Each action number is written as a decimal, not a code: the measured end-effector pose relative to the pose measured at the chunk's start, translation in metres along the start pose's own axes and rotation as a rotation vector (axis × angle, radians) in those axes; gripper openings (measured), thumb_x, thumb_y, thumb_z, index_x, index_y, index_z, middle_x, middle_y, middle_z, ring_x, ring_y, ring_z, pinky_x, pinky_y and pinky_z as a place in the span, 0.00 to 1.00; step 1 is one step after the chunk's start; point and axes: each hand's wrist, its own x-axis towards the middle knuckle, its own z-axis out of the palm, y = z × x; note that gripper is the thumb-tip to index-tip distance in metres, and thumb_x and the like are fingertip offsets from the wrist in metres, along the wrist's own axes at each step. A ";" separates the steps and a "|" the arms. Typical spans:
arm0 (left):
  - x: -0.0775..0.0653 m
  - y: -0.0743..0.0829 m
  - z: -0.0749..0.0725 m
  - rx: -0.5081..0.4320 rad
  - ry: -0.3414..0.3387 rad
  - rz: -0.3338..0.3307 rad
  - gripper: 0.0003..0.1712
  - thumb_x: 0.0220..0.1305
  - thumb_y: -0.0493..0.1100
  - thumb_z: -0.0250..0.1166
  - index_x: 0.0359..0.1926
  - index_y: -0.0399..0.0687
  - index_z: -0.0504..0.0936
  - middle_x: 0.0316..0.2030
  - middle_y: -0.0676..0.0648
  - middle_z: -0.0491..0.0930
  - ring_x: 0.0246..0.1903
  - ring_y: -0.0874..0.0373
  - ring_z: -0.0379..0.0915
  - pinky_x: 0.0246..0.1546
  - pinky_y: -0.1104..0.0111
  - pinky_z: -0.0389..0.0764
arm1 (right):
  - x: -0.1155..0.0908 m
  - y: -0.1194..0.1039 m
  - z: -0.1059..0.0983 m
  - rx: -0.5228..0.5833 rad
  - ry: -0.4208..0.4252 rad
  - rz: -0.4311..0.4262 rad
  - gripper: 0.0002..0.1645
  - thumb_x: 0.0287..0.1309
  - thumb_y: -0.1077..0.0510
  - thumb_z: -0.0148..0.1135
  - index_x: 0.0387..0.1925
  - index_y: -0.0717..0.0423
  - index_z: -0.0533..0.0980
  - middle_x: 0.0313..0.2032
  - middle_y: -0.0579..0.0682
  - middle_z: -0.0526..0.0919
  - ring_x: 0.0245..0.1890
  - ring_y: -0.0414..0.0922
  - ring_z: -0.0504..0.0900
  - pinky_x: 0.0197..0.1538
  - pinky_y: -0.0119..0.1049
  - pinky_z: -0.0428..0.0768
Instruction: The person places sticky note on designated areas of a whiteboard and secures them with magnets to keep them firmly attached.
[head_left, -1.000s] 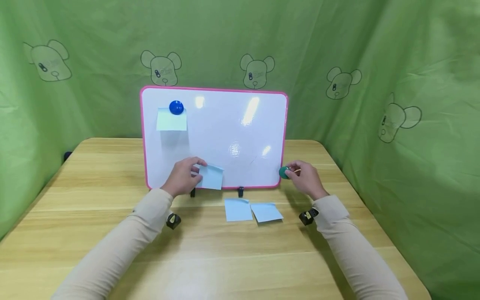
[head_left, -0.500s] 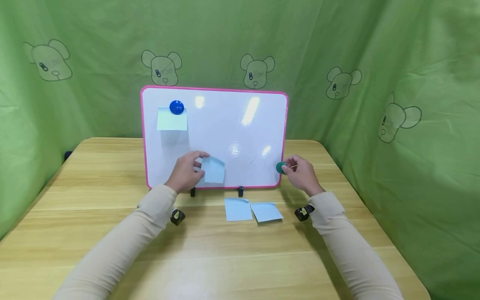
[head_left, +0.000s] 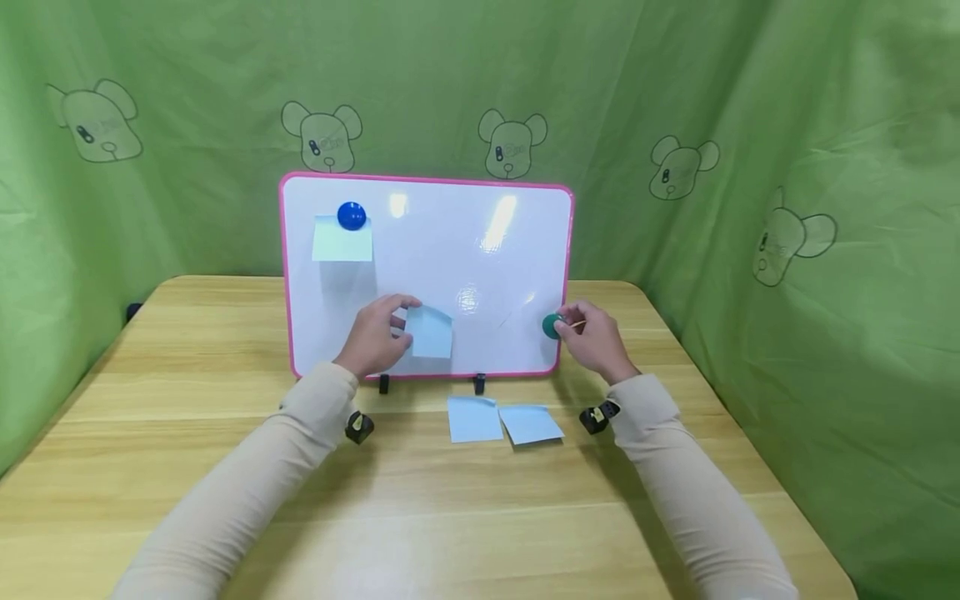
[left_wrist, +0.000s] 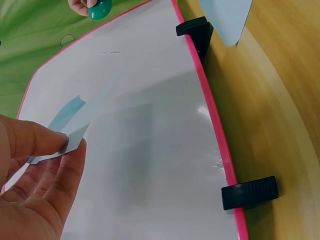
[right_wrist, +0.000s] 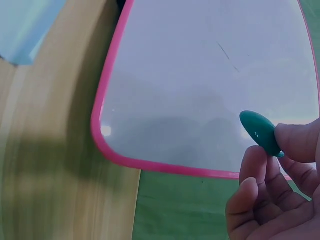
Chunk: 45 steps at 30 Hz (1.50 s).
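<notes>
My left hand [head_left: 377,335] pinches a light blue sticky note [head_left: 432,333] by its left side, in front of the lower part of the whiteboard [head_left: 480,258]. In the left wrist view this note [left_wrist: 70,120] curls between thumb and fingers, apart from the board. At the board's right edge, my right hand [head_left: 596,340] holds a round green magnet [head_left: 551,326] between thumb and fingertips. The right wrist view shows the magnet [right_wrist: 260,132] edge-on, its domed side turned to the board. A blue magnet [head_left: 352,216] pins a pale note [head_left: 342,242] at the board's upper left.
Two more blue notes, a left one [head_left: 475,419] and a right one [head_left: 532,424], lie on the wooden table [head_left: 480,517] before the board. Black feet [head_left: 479,383] prop the pink-framed board. A green curtain [head_left: 420,75] hangs behind and at the sides.
My left hand has raised the note and shifted it slightly right across the board's lower part. The right hand has brought the green magnet up and left, over the board's right edge.
</notes>
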 end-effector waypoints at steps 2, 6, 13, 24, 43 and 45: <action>0.002 0.000 0.000 -0.006 0.004 0.001 0.27 0.56 0.27 0.63 0.58 0.44 0.75 0.57 0.43 0.73 0.47 0.48 0.77 0.42 0.61 0.83 | 0.001 -0.002 0.001 -0.002 0.007 -0.012 0.13 0.65 0.61 0.57 0.48 0.65 0.74 0.40 0.59 0.78 0.37 0.53 0.77 0.35 0.39 0.79; 0.005 0.001 0.001 -0.014 0.011 0.004 0.27 0.57 0.27 0.62 0.58 0.44 0.75 0.57 0.44 0.73 0.47 0.49 0.76 0.41 0.62 0.83 | 0.005 -0.005 0.004 0.017 0.006 -0.010 0.13 0.65 0.61 0.57 0.48 0.64 0.74 0.39 0.58 0.78 0.36 0.52 0.78 0.35 0.38 0.80; 0.010 0.003 0.001 -0.025 0.037 -0.003 0.28 0.56 0.27 0.63 0.59 0.44 0.74 0.57 0.43 0.72 0.47 0.49 0.76 0.41 0.61 0.83 | 0.008 -0.014 0.008 0.080 -0.019 0.033 0.13 0.66 0.61 0.56 0.50 0.62 0.73 0.40 0.58 0.76 0.35 0.51 0.80 0.35 0.38 0.81; 0.020 0.011 0.001 -0.026 0.073 0.018 0.31 0.53 0.26 0.65 0.60 0.43 0.73 0.55 0.41 0.72 0.47 0.47 0.76 0.43 0.60 0.83 | 0.014 -0.025 0.015 0.120 -0.024 0.051 0.11 0.66 0.62 0.56 0.49 0.61 0.72 0.40 0.57 0.77 0.36 0.51 0.81 0.37 0.39 0.81; 0.035 0.021 -0.005 -0.018 0.124 0.016 0.31 0.57 0.28 0.64 0.62 0.45 0.72 0.59 0.42 0.71 0.50 0.46 0.75 0.47 0.56 0.82 | 0.031 -0.052 0.021 0.156 0.016 0.008 0.11 0.67 0.63 0.55 0.49 0.62 0.72 0.40 0.57 0.76 0.36 0.50 0.81 0.40 0.39 0.80; 0.036 0.021 -0.005 -0.021 0.130 0.025 0.31 0.56 0.28 0.65 0.62 0.45 0.72 0.58 0.42 0.71 0.50 0.46 0.76 0.46 0.57 0.82 | 0.032 -0.054 0.022 0.157 0.022 0.008 0.11 0.67 0.63 0.55 0.50 0.62 0.72 0.40 0.56 0.76 0.36 0.50 0.81 0.40 0.39 0.80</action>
